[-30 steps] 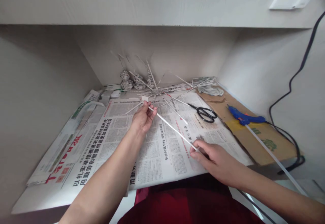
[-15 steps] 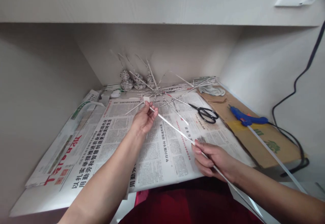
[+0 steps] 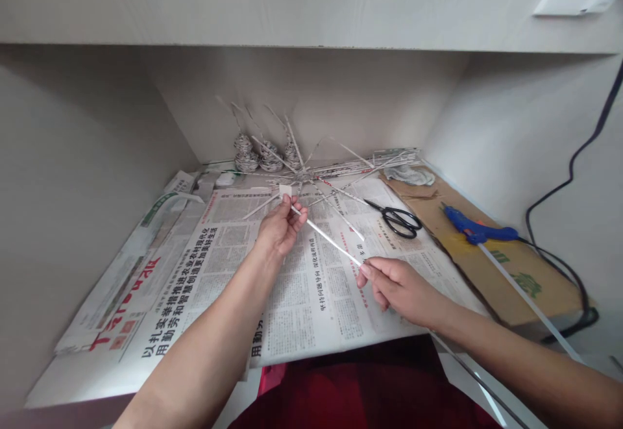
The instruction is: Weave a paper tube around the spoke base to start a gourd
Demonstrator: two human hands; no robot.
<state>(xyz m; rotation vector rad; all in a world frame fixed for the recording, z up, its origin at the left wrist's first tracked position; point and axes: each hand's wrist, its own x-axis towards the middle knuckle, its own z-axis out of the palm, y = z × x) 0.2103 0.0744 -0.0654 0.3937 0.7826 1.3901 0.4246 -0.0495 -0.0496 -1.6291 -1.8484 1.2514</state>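
Note:
My left hand [image 3: 283,224] is closed, pinching one end of a thin white paper strip or rolled paper stick [image 3: 331,239]; a small pale flat piece [image 3: 285,190] pokes up above the thumb. Nearer to me, my right hand [image 3: 396,284] pinches the same paper stick, which runs taut between both hands and on under the right forearm toward my lap. Just beyond the left hand lies a star-shaped weave of newspaper sticks [image 3: 302,174], its spokes spread over the newspaper [image 3: 302,312]. One spoke's end reaches close to black-handled scissors [image 3: 399,221].
Several woven gourd shapes [image 3: 246,156] stand along the back wall beside a bundle of paper sticks [image 3: 350,168]. On the cardboard [image 3: 487,267] at right rest a blue glue gun [image 3: 479,226] with a glue stick and cord, and a grey cloth [image 3: 409,174]. A shelf [image 3: 311,7] overhangs the table.
My right hand has moved a little up and left along the paper stick, closer to my left hand. The left hand stays about where it was; the view shifts slightly.

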